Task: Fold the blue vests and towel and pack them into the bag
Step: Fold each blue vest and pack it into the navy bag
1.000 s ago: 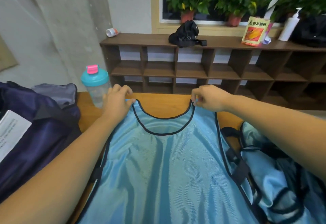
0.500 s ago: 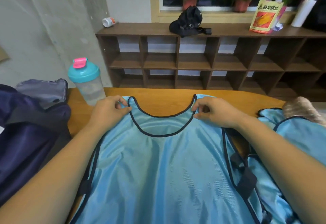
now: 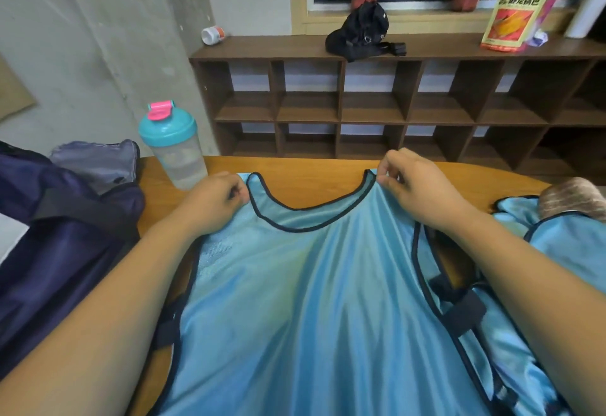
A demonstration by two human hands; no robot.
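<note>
1. The left hand (image 3: 213, 199) is pinching the left shoulder strap of the blue vest (image 3: 311, 301). Its fingers are curling tightly onto the fabric, close to the far edge of the table (image 3: 311, 182).
2. The right hand (image 3: 416, 186) is gripping the right shoulder strap between thumb and curled fingers. The cloth is rising toward it in taut folds.
3. The blue vest is lying spread across the middle of the table. Its dark-trimmed neckline is pointing at the far edge, and its lower part is running out of view at the near edge.
4. The navy bag (image 3: 59, 238) is sitting at the table's left edge, gaping open and showing a grey lining.
5. A teal-lidded shaker bottle (image 3: 170, 150) is standing upright near the far left corner, between the bag and the vest and just beside the left hand.
6. A second vest (image 3: 574, 245) is lying crumpled along the right edge, with a brownish towel (image 3: 577, 197) resting on it near the far right corner.
7. Behind the table, a brown shelf unit (image 3: 360, 94) is carrying a black pouch (image 3: 360, 32), a yellow packet (image 3: 511, 18) and a small white bottle (image 3: 212, 35) that is lying on its side.
</note>
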